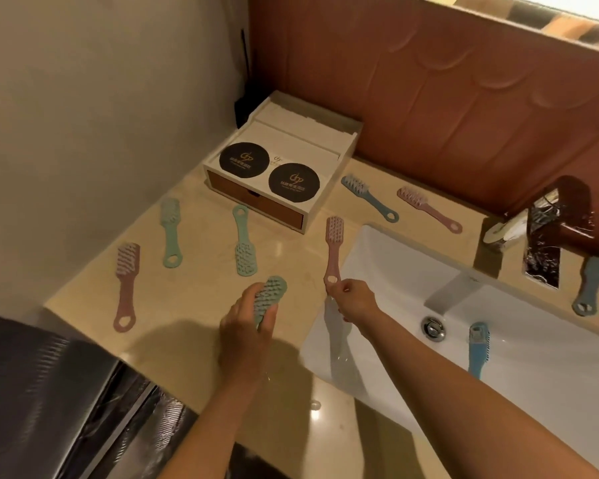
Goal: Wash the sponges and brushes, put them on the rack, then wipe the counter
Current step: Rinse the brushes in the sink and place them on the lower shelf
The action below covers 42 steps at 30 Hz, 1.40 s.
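Left hand is gripping a green brush. Right hand is pinching the loop end of a pink brush lying just beside the sink rim, so the hands are working apart. A blue brush is lying in the basin at 3 o'clock, so I'm guessing washing's barely starting. Other brushes are lying scattered from 9 to 2 o'clock. I'm not seeing any rack or sponges, and wiping's not done yet. The surface is dropping off at 7 o'clock, and a white box is crowding 12. Open room's sitting around the hands.
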Motion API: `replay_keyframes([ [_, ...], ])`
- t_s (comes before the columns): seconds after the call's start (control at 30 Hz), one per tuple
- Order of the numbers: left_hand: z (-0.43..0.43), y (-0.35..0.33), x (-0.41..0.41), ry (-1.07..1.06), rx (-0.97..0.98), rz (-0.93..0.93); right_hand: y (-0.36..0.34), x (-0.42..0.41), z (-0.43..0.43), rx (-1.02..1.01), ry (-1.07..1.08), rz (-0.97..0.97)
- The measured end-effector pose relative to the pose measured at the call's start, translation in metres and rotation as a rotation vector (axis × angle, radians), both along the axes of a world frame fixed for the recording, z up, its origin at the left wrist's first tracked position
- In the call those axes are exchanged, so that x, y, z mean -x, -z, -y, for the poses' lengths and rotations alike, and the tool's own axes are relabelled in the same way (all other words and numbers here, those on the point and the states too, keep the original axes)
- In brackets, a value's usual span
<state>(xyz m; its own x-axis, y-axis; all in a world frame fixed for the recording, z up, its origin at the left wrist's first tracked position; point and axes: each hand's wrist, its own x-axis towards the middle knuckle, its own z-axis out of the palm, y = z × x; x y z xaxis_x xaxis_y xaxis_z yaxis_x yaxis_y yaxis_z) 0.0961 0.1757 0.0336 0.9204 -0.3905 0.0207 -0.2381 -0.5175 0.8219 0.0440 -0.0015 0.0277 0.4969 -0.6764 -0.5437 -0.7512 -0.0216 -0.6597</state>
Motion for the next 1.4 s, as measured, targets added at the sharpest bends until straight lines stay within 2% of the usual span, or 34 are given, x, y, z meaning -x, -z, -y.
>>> replay_keyframes([
  [0.13,0.011,-0.026,0.002,-0.065,0.198,-0.175,-0.009,0.012,-0.002,-0.071,0.065,0.154],
  [0.23,0.03,-0.038,0.002,-0.003,0.307,-0.254,-0.028,0.037,-0.006,-0.144,0.102,0.292],
  [0.47,0.088,-0.051,0.023,-0.112,0.588,-0.851,-0.06,0.118,0.005,-0.23,0.062,0.415],
  [0.57,0.105,-0.06,0.048,-0.064,0.62,-1.04,-0.067,0.161,0.018,-0.224,0.009,0.398],
  [0.73,0.13,-0.076,0.104,0.096,0.552,-1.105,-0.077,0.23,0.034,-0.249,-0.067,0.33],
  [0.83,0.135,-0.076,0.123,0.087,0.502,-1.104,-0.078,0.254,0.038,-0.214,-0.127,0.265],
  [1.0,0.155,-0.082,0.172,0.057,0.433,-1.206,-0.08,0.309,0.054,0.161,-0.021,0.206],
  [1.13,0.178,-0.088,0.228,0.09,0.365,-1.194,-0.092,0.348,0.064,0.463,0.086,0.121],
  [1.27,0.187,-0.088,0.256,0.114,0.394,-1.249,-0.104,0.348,0.061,0.513,0.012,0.076],
  [1.4,0.205,-0.089,0.298,0.185,0.363,-1.291,-0.105,0.367,0.068,0.533,0.034,0.013],
])
